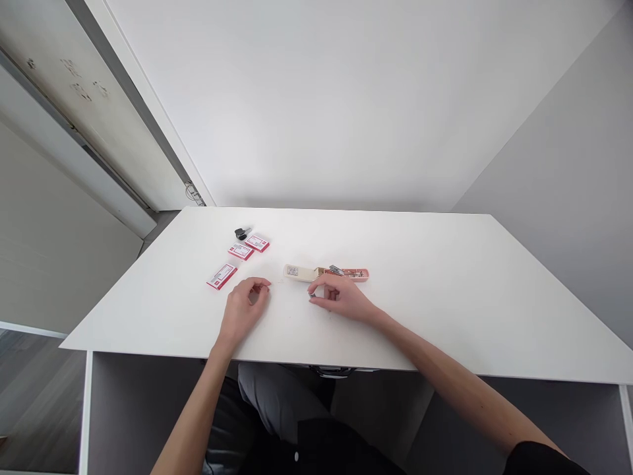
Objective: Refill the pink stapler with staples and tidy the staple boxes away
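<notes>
A cream and pink stapler lies opened out flat on the white table, its metal staple channel showing. Just in front of it, my right hand is closed in a pinch on a small dark grey piece, probably a strip of staples, held just above the tabletop. To the left, my left hand rests on the table with fingers curled together; I cannot make out anything in it. Three red and white staple boxes lie beyond my left hand.
A small black binder clip sits behind the boxes near the far left of the table. White walls stand behind and to the right. The table's left edge drops to the floor beside a doorframe.
</notes>
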`<state>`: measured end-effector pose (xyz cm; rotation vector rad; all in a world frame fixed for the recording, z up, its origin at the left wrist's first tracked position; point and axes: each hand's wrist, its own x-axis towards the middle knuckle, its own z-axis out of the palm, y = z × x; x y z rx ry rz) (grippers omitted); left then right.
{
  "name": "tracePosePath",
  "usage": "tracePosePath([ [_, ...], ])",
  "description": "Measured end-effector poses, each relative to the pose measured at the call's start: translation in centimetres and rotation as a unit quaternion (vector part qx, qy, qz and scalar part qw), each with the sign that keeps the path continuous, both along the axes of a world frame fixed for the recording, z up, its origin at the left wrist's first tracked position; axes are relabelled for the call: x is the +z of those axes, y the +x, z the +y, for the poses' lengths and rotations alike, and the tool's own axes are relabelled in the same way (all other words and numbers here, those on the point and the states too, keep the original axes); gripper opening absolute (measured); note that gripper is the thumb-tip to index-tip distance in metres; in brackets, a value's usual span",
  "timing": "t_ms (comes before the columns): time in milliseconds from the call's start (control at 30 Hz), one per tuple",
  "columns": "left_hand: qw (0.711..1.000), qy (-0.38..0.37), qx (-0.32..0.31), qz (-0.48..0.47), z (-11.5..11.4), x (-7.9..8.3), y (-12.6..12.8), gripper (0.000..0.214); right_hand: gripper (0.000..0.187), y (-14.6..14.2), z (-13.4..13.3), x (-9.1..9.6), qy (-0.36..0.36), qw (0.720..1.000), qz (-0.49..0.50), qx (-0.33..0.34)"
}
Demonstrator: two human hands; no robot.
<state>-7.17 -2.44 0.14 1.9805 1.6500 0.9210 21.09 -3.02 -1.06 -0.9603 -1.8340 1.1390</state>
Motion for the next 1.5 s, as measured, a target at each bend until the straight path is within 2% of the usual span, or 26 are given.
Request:
tracePosePath([
  [100, 1.0, 0.002, -0.003, -0.001, 0.0, 0.0, 0.0, 0.022, 0.025, 0.5, 0.2, 1.0, -0.117, 0.986, 0.119, 0.021],
  [200, 1.0, 0.005, -0.004, 0.001, 0.0, 0.0, 0.0, 0.022, 0.024, 1.2, 0.5, 1.6, -0.193, 0.954, 0.224, 0.057],
  [300, 1.0, 0.006, -0.003, 0.002, 0.0, 0.1, 0.0, 0.022, 0.022, 1.7, 0.8, 1.5, -0.252, 0.924, 0.279, 0.067],
  [433, 1.0, 0.002, 0.0, 0.003, 0.0, 0.0, 0.0, 0.021, 0.021, 2.0, 1.1, 1.0, -0.3, 0.898, 0.32, 0.03],
  [533, 1.0, -0.004, 0.001, 0.001, 0.0, 0.0, 0.0, 0.021, 0.02, 2.4, 1.2, 0.9, -0.305, 0.892, 0.334, 0.02],
  [667, 1.0, -0.006, 0.002, -0.001, -0.1, 0.1, 0.0, 0.02, 0.029, 3.0, 1.2, 0.7, -0.301, 0.894, 0.332, 0.015],
  [800, 1.0, -0.006, 0.0, 0.0, -0.1, 0.3, 0.1, 0.021, 0.025, 3.5, 1.5, 0.5, -0.302, 0.887, 0.349, -0.007],
  [933, 1.0, -0.007, 0.001, 0.007, -0.3, 0.4, 0.2, 0.021, 0.024, 3.8, 1.9, 0.4, -0.273, 0.88, 0.388, -0.028],
  [1300, 0.986, 0.093, -0.093, 0.102, 0.0, -0.1, 0.6, 0.021, 0.034, 4.6, 2.4, 0.2, -0.256, 0.885, 0.373, -0.105],
  [1500, 0.981, 0.102, -0.114, 0.119, 0.3, -0.3, 0.9, 0.022, 0.03, 4.8, 2.7, 0.2, -0.236, 0.881, 0.39, -0.127],
])
